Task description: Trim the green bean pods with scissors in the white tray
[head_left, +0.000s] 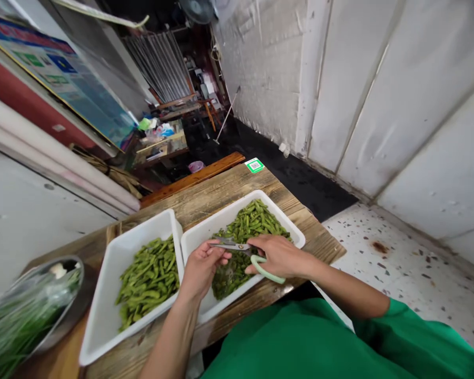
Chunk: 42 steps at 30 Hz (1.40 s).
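Observation:
My right hand (274,255) grips scissors (237,246) with pale green handles, their metal blades pointing left over the right white tub (295,231). At the blade tips is my left hand (203,266), its thumb and fingers pinched together. Whatever sits between those fingertips is too small and covered to make out. Below both hands, green edamame pods (256,218) fill much of the right tub, heaped highest at its far end. Beside it on the left, a second white tub (102,300) holds another pile of edamame pods (152,276).
Both tubs stand on a wooden table (205,192). A metal bowl (77,295) with bagged green stalks (27,316) is at the left. A green code card (254,165) lies at the far corner. Beyond are a cluttered low table (169,145) and a white wall (359,79) on the right.

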### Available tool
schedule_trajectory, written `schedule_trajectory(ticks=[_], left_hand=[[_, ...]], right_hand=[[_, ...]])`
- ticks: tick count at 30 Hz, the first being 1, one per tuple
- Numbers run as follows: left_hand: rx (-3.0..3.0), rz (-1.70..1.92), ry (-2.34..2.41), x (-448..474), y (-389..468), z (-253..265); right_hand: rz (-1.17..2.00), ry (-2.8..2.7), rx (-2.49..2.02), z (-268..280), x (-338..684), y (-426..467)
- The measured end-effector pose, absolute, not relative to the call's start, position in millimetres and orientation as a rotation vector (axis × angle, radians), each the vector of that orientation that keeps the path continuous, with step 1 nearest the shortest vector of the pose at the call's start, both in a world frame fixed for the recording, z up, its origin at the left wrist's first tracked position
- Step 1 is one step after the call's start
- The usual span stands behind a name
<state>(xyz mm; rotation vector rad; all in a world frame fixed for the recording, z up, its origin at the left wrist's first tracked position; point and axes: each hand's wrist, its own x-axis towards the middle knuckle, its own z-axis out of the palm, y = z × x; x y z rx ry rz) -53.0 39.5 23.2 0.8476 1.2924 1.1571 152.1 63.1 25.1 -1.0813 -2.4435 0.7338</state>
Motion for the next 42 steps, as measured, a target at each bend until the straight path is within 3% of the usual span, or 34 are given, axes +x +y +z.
schedule_trajectory(ticks=[22, 25, 30, 34, 36, 42], left_hand=[[0.736, 1.107, 1.225, -58.6, 33.6, 11.7], [0.959, 1.072, 1.427, -67.8, 34.3, 9.7], [1.711, 1.199, 2.17, -117.1, 29.6, 27.3], [1.9, 0.948, 2.588, -141.3, 26.9, 37.6], [2.007, 0.888, 2.427, -133.1, 28.4, 33.2], [2.127, 0.437, 1.025, -75.7, 34.2, -4.6]], right_hand=[[0.759, -2.577, -1.123, 32.8, 141.5, 64.1], [0.652, -2.637, -1.177, 29.5, 146.3, 68.3], [0.515, -2.639, -1.363, 24.3, 156.0, 72.6], [0.518, -2.536, -1.396, 15.6, 159.2, 72.5], [0.529, -2.497, -1.42, 11.9, 159.3, 72.3], [0.554, -2.425, -1.437, 13.1, 160.4, 70.7]])
